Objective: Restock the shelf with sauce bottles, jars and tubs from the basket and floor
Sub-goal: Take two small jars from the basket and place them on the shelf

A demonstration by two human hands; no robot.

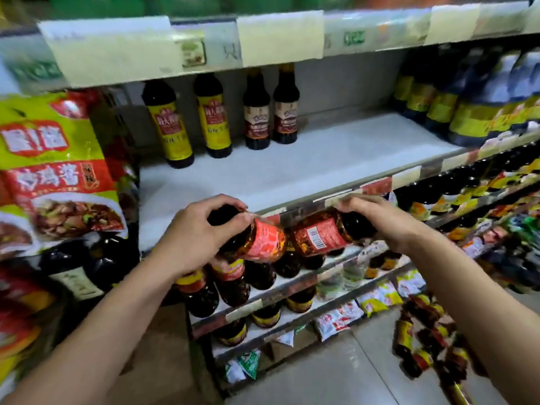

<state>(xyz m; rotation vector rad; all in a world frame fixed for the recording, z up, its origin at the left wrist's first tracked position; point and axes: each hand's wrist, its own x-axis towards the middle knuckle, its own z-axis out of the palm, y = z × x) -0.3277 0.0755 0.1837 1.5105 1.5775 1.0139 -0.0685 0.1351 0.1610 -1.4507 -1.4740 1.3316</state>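
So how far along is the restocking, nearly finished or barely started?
Early on, it seems. Four dark bottles stand at the back of the white shelf, which is otherwise mostly bare. In hand: the left hand and right hand each grip a red-labelled jar by its lid, just before the shelf edge. More bottles on the floor remain.

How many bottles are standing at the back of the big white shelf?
4. Two yellow-label bottles, one on the left and one beside it, then two brown-label bottles and to their right. The crowded bottles at the far right are not counted.
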